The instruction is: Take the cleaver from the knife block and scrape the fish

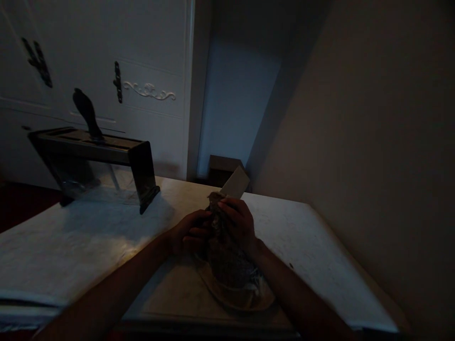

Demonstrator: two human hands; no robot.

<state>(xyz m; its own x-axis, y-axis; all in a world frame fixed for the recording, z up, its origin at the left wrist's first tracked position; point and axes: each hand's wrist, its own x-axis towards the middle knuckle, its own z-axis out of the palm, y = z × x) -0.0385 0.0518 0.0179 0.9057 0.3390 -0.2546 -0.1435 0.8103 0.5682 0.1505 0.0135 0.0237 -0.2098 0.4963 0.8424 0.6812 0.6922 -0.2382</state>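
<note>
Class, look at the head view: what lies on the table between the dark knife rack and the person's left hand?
Nothing. In the head view the table is bare between the knife rack and the left hand.

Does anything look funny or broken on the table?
Nothing looks broken or spilled. Both hands, left hand and right hand, hold a dark netted bundle with a pale card sticking up. The knife rack stands upright. It is too dark to tell more.
</note>
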